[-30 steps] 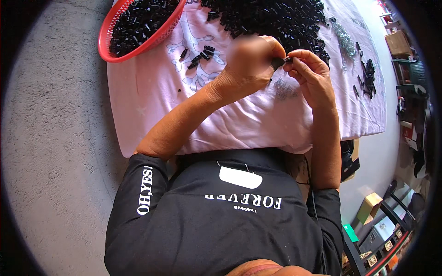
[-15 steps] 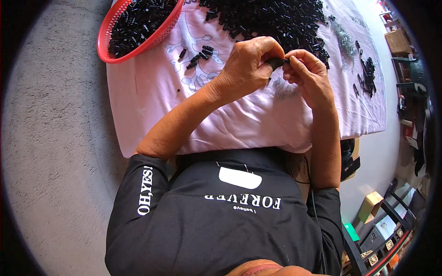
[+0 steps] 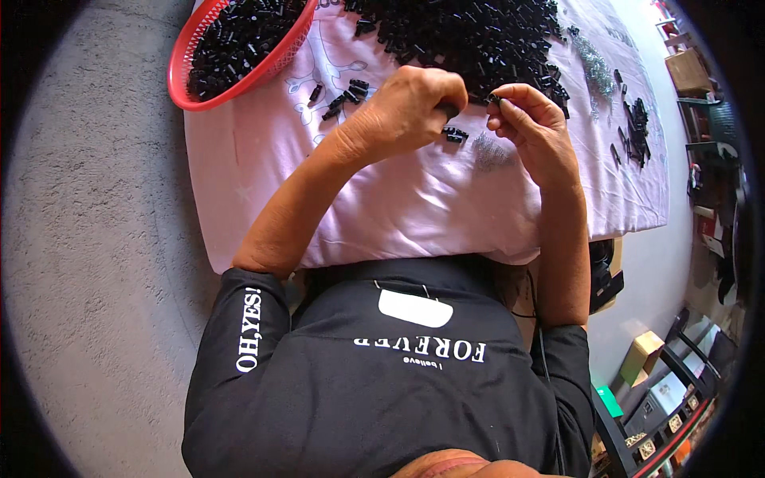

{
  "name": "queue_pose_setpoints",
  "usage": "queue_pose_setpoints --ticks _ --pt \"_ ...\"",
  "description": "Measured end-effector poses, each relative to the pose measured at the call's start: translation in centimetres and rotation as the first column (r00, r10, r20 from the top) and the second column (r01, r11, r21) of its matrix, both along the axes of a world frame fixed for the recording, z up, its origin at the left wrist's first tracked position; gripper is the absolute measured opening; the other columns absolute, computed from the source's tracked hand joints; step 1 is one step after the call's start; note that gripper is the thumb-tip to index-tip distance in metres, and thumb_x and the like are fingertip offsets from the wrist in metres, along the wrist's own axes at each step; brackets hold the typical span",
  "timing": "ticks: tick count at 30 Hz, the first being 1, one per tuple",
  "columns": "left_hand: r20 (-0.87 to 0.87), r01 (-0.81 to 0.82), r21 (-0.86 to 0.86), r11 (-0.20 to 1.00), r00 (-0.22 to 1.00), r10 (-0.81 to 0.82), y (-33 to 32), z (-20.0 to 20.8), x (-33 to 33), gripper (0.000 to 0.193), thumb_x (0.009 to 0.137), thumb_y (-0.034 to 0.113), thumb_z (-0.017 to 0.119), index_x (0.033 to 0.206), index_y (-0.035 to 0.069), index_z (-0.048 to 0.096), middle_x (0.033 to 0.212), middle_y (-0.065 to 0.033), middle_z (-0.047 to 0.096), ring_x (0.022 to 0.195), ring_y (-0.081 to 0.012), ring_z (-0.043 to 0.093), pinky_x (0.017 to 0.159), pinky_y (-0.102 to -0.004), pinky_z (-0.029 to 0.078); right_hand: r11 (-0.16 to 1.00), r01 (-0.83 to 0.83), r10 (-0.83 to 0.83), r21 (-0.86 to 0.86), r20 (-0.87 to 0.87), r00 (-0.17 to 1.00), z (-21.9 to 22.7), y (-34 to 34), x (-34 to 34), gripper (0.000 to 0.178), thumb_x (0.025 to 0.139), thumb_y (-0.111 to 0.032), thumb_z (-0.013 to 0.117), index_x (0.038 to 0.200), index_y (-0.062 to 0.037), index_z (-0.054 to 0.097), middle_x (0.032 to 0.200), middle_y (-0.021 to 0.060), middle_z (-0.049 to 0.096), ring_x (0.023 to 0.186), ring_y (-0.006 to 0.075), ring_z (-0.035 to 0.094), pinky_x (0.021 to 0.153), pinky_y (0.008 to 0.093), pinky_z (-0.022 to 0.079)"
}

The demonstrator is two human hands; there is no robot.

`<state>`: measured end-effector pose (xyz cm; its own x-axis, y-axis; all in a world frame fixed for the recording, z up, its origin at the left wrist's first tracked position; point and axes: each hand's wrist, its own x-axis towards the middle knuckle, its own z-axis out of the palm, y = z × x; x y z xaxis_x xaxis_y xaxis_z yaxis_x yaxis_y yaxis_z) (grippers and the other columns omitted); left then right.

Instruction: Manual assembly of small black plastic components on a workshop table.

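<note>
Over the pink patterned cloth, my left hand (image 3: 414,110) is closed around a dark rounded thing (image 3: 451,110), mostly hidden by the fingers. Just to its right, my right hand (image 3: 532,119) pinches a small black piece (image 3: 495,99) between thumb and forefinger. The two hands are apart by a small gap. Beyond them spreads a large heap of small black tube-like pieces (image 3: 470,36). A few similar black pieces (image 3: 455,135) lie on the cloth below my left hand, next to a small patch of fine silvery metal bits (image 3: 492,151).
A red plastic basket (image 3: 177,80) full of black pieces stands at the far left. Several loose pieces (image 3: 344,99) lie near it. At the right are a second silvery pile (image 3: 594,68) and a cluster of slim black parts (image 3: 637,131). Shelves and boxes (image 3: 689,72) stand beyond.
My left hand has drawn back to the left with the dark thing, away from the right hand's piece. The black pieces below it now show. My right hand has barely moved.
</note>
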<state>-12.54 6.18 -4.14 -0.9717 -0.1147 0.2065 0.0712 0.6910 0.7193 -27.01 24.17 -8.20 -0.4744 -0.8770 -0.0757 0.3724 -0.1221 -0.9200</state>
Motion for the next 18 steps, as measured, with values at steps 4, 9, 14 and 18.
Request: queue_pose_setpoints --ticks 4,9,14,18 --pt "0.059 0.060 -0.211 0.976 0.997 -0.048 -0.4 -0.2 0.5 0.021 0.070 -0.006 0.060 0.090 0.001 0.062 0.087 -0.0133 0.064 0.084 -0.0336 0.064 0.076 -0.0406 0.052 1.000 0.004 -0.004 0.006 0.013 1.000 0.1 -0.1 0.0 0.017 0.097 -0.009 0.061 0.111 -0.0024 0.065 0.093 0.0076 0.071 0.080 0.0123 0.069 0.072 0.0232 0.057" --pt "0.143 0.092 -0.289 0.953 0.988 -0.052 0.3 0.0 0.9 0.022 0.068 -0.004 0.062 0.090 0.003 0.063 0.094 -0.0126 0.061 0.090 -0.0341 0.063 0.078 -0.0426 0.051 0.999 -0.007 0.007 0.031 0.009 1.000 0.1 -0.1 0.1 0.017 0.096 -0.009 0.061 0.111 -0.0026 0.065 0.092 0.0074 0.071 0.080 0.0118 0.069 0.071 0.0230 0.057" --pt "0.177 0.101 -0.316 0.943 0.983 -0.046 0.6 -0.3 0.8 0.023 0.068 -0.002 0.063 0.091 0.003 0.063 0.094 -0.0122 0.060 0.092 -0.0345 0.062 0.079 -0.0435 0.051 0.999 -0.029 0.030 0.039 -0.012 0.999 0.2 0.0 0.1 0.017 0.096 -0.010 0.061 0.111 -0.0025 0.066 0.092 0.0073 0.071 0.078 0.0114 0.068 0.069 0.0226 0.056" --pt "0.156 0.060 -0.329 0.942 0.988 -0.009 0.8 -0.2 0.6 0.023 0.069 -0.001 0.063 0.091 0.004 0.063 0.094 -0.0122 0.060 0.090 -0.0345 0.062 0.078 -0.0437 0.051 0.999 -0.029 0.029 0.038 -0.008 1.000 0.3 0.0 0.1 0.017 0.097 -0.010 0.061 0.111 -0.0028 0.066 0.092 0.0067 0.071 0.078 0.0109 0.068 0.069 0.0224 0.056"
